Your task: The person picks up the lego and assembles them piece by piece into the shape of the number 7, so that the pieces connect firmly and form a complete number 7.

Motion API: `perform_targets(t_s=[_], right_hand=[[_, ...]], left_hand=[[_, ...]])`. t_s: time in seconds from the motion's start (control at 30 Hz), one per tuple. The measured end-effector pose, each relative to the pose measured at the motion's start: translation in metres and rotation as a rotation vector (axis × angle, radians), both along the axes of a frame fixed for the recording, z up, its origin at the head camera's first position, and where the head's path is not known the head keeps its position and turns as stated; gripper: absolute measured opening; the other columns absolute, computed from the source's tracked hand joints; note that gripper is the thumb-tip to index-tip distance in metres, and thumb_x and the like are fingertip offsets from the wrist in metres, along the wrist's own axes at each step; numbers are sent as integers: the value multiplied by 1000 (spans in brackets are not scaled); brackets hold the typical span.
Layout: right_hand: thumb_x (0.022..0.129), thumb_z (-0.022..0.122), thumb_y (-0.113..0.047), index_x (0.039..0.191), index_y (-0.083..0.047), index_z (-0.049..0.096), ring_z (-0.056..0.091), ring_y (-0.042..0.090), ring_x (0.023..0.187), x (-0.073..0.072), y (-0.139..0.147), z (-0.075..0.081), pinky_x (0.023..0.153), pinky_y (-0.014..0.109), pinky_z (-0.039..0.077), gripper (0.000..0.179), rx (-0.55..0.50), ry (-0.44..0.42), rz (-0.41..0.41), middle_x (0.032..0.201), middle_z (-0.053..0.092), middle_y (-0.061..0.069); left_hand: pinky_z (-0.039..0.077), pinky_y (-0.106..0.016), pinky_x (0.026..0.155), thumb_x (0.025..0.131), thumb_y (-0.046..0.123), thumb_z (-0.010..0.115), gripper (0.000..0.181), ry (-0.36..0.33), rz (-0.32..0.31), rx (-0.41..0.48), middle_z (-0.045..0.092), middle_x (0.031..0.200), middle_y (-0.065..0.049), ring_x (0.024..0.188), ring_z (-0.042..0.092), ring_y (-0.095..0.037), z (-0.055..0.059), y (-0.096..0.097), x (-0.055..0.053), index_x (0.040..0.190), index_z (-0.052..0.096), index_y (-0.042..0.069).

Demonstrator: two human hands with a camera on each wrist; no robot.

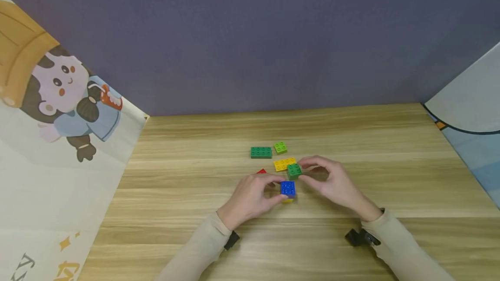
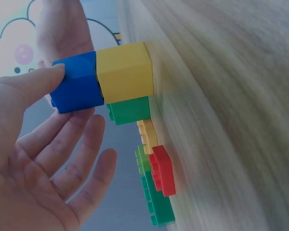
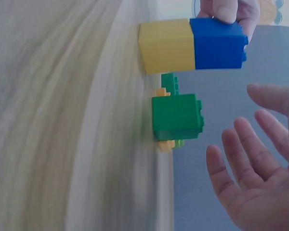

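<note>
The thumb and fingers of the left hand [image 1: 254, 196] grasp the blue brick [image 1: 287, 188]. The fingers of the right hand [image 1: 333, 181] are spread and released, beside the square green brick [image 1: 294, 171] but apart from it in the right wrist view.

The blue brick sits on the tall yellow brick [image 2: 125, 72], which stands on the surface [image 1: 175, 177]. A thin dark seam shows between the two; full seating cannot be confirmed.

The square green brick rests on the surface, near this stack. Beyond it lie the flat yellow brick [image 1: 282, 165], the light green brick [image 1: 280, 147] and the long green brick [image 1: 261, 152]. The red brick [image 2: 164, 171] is partly hidden behind the left hand in the head view.

Status, as judged: one two-brick stack is assembled; five bricks remain unstacked.
</note>
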State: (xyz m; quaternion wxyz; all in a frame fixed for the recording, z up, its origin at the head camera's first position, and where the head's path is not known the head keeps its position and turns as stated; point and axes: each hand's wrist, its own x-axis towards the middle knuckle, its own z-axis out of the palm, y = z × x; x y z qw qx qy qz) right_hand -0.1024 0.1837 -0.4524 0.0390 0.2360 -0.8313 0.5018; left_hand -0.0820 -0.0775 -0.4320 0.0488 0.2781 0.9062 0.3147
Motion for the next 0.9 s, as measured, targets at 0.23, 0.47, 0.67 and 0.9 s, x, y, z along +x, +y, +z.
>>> perform_targets(t_s=[0.23,0.47,0.67,0.9], right_hand=[[92,83,-8,133,-2,69,76,32,109,-9,3,-9,96,46,63,44,35,-143,-22,130,75,15],[93,81,-6,137,-2,66,74,38,116,-15,2,-16,99,45,62,47,27,-248,-8,135,71,20],[95,79,-7,136,-2,67,73,37,117,-17,-2,-18,100,43,62,43,17,-281,-10,135,70,21],[96,79,-11,135,-3,69,73,33,114,-18,-4,-17,98,41,62,41,26,-316,-22,132,72,19]], left_hand=[[59,-23,84,95,37,82,41,-9,1,10,79,127,0,100,77,-15,0,0,0,130,76,17],[59,-23,86,96,37,82,40,-23,8,15,78,128,1,102,77,-14,-1,0,0,131,76,18],[59,-23,85,95,36,82,41,-26,11,20,79,128,1,100,77,-15,-1,0,0,131,76,18],[58,-22,84,95,36,83,39,-25,12,26,79,127,2,99,77,-14,-1,1,0,130,76,19]])
